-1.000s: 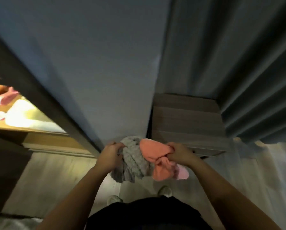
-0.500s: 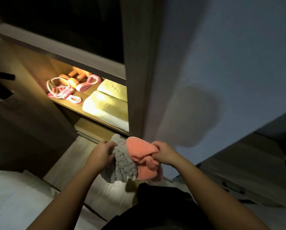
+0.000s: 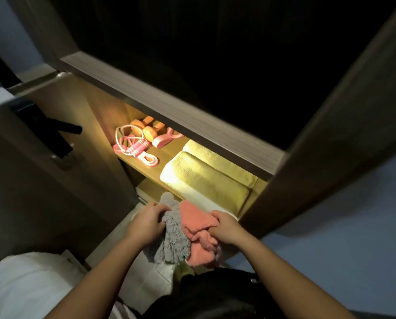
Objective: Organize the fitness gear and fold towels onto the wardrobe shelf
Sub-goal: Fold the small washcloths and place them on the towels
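While on shelf (image 3: 149,172), towels (image 3: 204,180), dumbbells (image 3: 150,132), rope (image 3: 132,147).

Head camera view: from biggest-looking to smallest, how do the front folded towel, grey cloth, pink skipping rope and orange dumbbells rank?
1. front folded towel
2. grey cloth, bunched in the left hand and nearest the camera, so its lead over the rope is unsure
3. pink skipping rope
4. orange dumbbells, partly hidden
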A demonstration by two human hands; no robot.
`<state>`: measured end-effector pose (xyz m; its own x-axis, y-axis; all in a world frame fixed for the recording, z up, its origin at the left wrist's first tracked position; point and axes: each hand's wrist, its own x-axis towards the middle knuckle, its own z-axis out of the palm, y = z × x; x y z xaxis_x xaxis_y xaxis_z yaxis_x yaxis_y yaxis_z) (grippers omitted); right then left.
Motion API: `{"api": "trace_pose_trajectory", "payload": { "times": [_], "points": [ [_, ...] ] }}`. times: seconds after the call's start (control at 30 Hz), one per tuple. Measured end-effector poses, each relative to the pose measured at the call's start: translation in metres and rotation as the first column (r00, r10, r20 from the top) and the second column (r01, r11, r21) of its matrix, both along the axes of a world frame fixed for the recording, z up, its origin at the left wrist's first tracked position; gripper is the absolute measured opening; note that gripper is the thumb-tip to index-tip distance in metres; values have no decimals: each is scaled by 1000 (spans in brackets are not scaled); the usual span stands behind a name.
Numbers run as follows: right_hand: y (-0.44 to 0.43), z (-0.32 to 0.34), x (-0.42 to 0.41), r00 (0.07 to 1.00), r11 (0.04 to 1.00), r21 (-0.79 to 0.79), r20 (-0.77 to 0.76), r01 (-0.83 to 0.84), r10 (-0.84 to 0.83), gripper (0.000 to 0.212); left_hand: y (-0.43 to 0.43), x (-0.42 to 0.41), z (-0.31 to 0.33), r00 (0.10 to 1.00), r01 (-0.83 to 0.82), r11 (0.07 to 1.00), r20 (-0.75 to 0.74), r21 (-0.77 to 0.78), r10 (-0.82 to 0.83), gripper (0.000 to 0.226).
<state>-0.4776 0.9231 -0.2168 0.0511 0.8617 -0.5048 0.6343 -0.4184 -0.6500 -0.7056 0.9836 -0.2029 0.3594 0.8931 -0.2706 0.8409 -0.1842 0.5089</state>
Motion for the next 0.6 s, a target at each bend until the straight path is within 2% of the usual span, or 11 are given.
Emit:
{"api": "trace_pose_trajectory", "payload": {
  "times": [0.13,0.27,0.43,0.6],
  "points": [
    [33,1,-15,999,999,-26,-16,42,-42,26,44,-16,2,999,51,999,-16,-12,-51,37],
    [55,-2,-34,985,986,-19,-36,166,-167,23,81,-33,-1,989,148,988,-17,-32,-149,36],
    [79,-19,-65,944,945,6,-56,326,-325,21,137,-59,-18,940,331,941,-69,-70,-335,35],
    [82,-54,-102,897,899,51,-112,436,-428,19,169,-82,-53,890,443,895,-94,-41,-445,35]
  ]
}}
